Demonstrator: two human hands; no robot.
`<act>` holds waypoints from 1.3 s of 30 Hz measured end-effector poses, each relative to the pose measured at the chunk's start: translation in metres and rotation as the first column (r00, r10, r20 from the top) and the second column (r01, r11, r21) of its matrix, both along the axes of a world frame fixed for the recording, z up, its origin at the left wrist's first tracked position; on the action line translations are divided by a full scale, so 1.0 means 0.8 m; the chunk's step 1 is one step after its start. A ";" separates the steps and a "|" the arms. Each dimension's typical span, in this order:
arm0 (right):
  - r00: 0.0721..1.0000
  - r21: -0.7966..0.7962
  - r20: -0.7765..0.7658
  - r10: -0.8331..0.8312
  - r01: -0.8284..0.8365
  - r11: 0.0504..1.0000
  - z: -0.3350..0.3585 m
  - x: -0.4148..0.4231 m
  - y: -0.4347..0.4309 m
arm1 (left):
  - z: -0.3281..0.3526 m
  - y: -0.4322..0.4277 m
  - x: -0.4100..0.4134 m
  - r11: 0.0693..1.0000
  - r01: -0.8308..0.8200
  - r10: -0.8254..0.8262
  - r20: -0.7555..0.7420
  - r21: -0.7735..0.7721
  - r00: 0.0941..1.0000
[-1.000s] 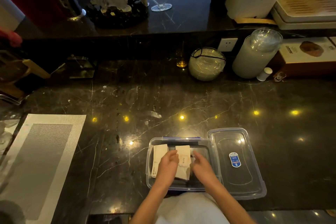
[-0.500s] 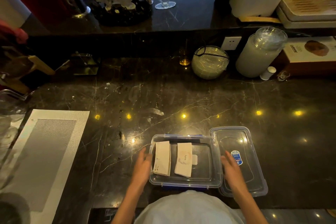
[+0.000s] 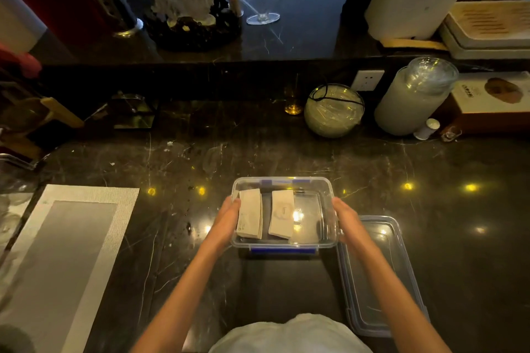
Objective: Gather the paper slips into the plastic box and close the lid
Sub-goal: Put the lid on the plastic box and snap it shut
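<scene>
Both hands clasp the clear plastic box (image 3: 284, 212) from opposite ends: the left hand (image 3: 226, 222) lies flat against the left wall with its fingers closed around the rim, and the right hand (image 3: 345, 219) presses the right wall in the same way, fingers curled over the edge. The box is held between the two palms over the dark marble counter (image 3: 286, 157); whether its base touches the stone cannot be told. Blue latch clips show on its near and far rims.

Inside the box lie two stacks of paper slips. The left stack (image 3: 250, 213) lies just beside the left wall, close to the left hand's fingertips. The right stack (image 3: 282, 213) lies near the middle of the floor, apart from the first by a narrow gap, and bears a faint round mark. The right half of the box floor is bare.

The lid (image 3: 381, 275) is off. It lies flat on the counter to the right of the box and nearer the person, under the right forearm.

A grey woven placemat (image 3: 66, 252) with a pale border lies well to the left. Along the back of the counter stand a round glass bowl (image 3: 332, 110) with a black cord over it, a tall frosted jar (image 3: 413, 97) and a wall socket (image 3: 367, 80) between them.
</scene>
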State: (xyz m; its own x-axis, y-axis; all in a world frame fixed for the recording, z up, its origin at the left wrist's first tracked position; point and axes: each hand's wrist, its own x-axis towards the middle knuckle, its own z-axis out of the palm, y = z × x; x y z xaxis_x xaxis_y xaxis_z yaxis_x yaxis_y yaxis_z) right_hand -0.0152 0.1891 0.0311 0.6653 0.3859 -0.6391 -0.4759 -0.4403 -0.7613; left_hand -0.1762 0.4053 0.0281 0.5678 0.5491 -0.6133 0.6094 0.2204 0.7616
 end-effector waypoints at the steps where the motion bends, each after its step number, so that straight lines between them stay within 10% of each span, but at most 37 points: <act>1: 1.000 0.003 -0.007 -0.007 0.007 1.000 -0.003 0.008 0.008 | 0.001 0.009 0.009 1.000 0.006 -0.006 -0.003 0.008 1.000; 13: 0.992 -0.018 -0.097 -0.081 0.080 0.997 -0.026 0.032 0.038 | -0.026 0.032 0.039 0.995 0.084 -0.074 -0.154 0.060 0.985; 16: 0.991 -0.019 -0.052 -0.125 0.124 0.992 -0.016 0.039 0.018 | -0.010 0.016 0.065 0.906 0.173 -0.041 -0.326 0.387 0.944; 20: 0.926 -0.033 0.024 -0.378 0.378 0.925 -0.008 0.040 -0.048 | 0.017 -0.040 0.138 0.716 0.340 -0.305 -0.165 0.610 0.938; 23: 0.828 -0.224 0.131 -0.545 0.560 0.798 -0.020 0.019 -0.114 | 0.024 -0.109 0.195 0.636 0.545 -0.588 -0.114 0.546 0.801; 28: 0.703 -0.560 0.179 -0.688 0.648 0.516 -0.049 -0.064 -0.205 | -0.005 -0.212 0.244 0.044 0.840 -0.767 -0.520 0.540 0.375; 30: 0.667 -0.618 0.128 -0.734 0.632 0.467 -0.056 -0.095 -0.222 | -0.020 -0.239 0.250 -0.058 0.869 -0.752 -0.594 0.492 0.287; 39: 0.429 -0.196 -0.347 -0.834 0.837 0.511 -0.074 -0.153 -0.208 | -0.047 -0.272 0.249 0.043 0.951 -0.733 -0.637 0.305 0.237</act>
State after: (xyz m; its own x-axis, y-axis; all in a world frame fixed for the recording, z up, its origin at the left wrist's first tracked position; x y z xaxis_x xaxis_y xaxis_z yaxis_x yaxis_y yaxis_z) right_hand -0.1377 0.0229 -0.0282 0.3901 -0.2254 -0.8927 -0.8320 0.3291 -0.4467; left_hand 0.0227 0.1879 -0.0095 0.7773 0.0233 -0.6286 0.2051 -0.9541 0.2183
